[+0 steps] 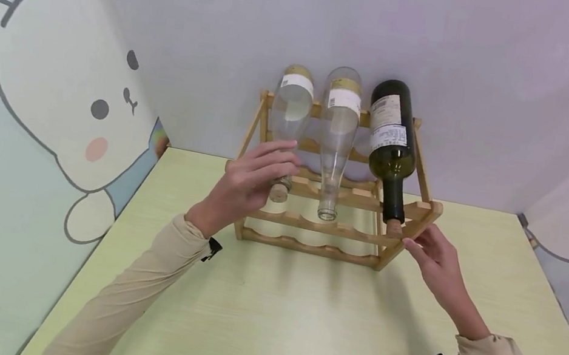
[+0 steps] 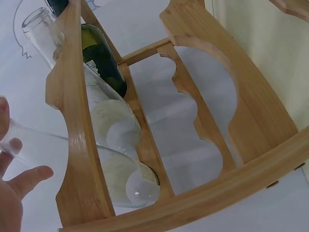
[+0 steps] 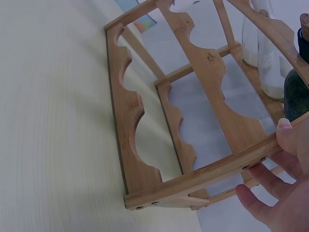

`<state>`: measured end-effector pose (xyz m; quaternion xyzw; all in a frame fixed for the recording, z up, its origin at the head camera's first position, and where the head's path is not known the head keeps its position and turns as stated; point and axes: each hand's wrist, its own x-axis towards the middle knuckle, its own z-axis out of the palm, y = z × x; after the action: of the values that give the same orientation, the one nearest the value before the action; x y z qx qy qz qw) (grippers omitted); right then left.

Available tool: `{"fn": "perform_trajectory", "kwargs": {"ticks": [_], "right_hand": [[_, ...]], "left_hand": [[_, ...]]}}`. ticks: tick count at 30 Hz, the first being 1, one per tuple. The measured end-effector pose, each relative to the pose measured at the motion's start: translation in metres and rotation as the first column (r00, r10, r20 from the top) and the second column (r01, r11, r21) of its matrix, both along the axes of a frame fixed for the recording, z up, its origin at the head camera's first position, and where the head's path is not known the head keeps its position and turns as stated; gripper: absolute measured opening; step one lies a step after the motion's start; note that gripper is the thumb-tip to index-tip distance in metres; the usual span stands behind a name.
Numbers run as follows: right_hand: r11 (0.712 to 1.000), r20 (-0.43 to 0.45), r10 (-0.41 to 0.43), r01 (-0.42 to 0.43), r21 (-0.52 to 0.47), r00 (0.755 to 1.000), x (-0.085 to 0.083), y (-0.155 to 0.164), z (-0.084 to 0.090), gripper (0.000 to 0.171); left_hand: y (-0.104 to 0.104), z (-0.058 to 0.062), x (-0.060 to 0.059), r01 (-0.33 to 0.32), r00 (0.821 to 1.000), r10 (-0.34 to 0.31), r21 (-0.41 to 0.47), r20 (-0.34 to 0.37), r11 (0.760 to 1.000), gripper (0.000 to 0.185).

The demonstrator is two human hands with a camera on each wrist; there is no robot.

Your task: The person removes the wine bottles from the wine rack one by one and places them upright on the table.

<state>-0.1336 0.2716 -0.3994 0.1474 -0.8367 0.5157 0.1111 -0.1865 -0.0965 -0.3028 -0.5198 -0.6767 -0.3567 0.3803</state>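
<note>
A wooden wine rack (image 1: 348, 197) stands on the table, with three bottles lying in its top row, necks toward me. My left hand (image 1: 257, 176) reaches over the neck of the leftmost clear glass bottle (image 1: 292, 108), fingers across it, just above its corked mouth. In the left wrist view, fingertips and thumb (image 2: 34, 179) sit around that neck. My right hand (image 1: 438, 259) grips the rack's right side rail, thumb on the upper edge and fingers underneath. The middle clear bottle (image 1: 339, 130) has an uncorked mouth. A dark green wine bottle (image 1: 393, 132) with a cork lies on the right.
Lower tiers with scalloped bars (image 3: 133, 111) show below the bottles. Behind the rack rises a plain pale wall (image 1: 212, 68). Cartoon-printed walls (image 1: 66, 83) flank the light wooden table (image 1: 268, 322) on both sides.
</note>
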Motion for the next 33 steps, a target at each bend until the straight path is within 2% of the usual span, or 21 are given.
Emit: {"fn": "perform_trajectory", "kwargs": {"ticks": [6,13,22,33], "right_hand": [[1.000,0.004,-0.009,0.009,0.002,1.000,-0.004,0.005,-0.010,0.040],[1.000,0.009,-0.015,0.015,0.005,1.000,-0.004,0.004,-0.009,0.040],[0.999,0.009,-0.028,0.028,0.020,1.000,-0.004,0.004,-0.009,0.040],[0.999,0.004,-0.031,0.031,0.021,1.000,-0.003,0.004,-0.011,0.035]], "left_hand": [[0.003,0.010,0.001,-0.014,0.999,0.015,0.011,-0.029,1.000,0.043],[0.005,0.021,0.003,-0.011,0.998,0.017,0.105,-0.056,0.994,0.042],[0.004,0.040,0.009,0.013,0.999,-0.006,0.162,-0.042,0.987,0.044],[0.003,0.066,0.022,0.060,0.997,-0.044,0.290,-0.061,0.955,0.017]]}}
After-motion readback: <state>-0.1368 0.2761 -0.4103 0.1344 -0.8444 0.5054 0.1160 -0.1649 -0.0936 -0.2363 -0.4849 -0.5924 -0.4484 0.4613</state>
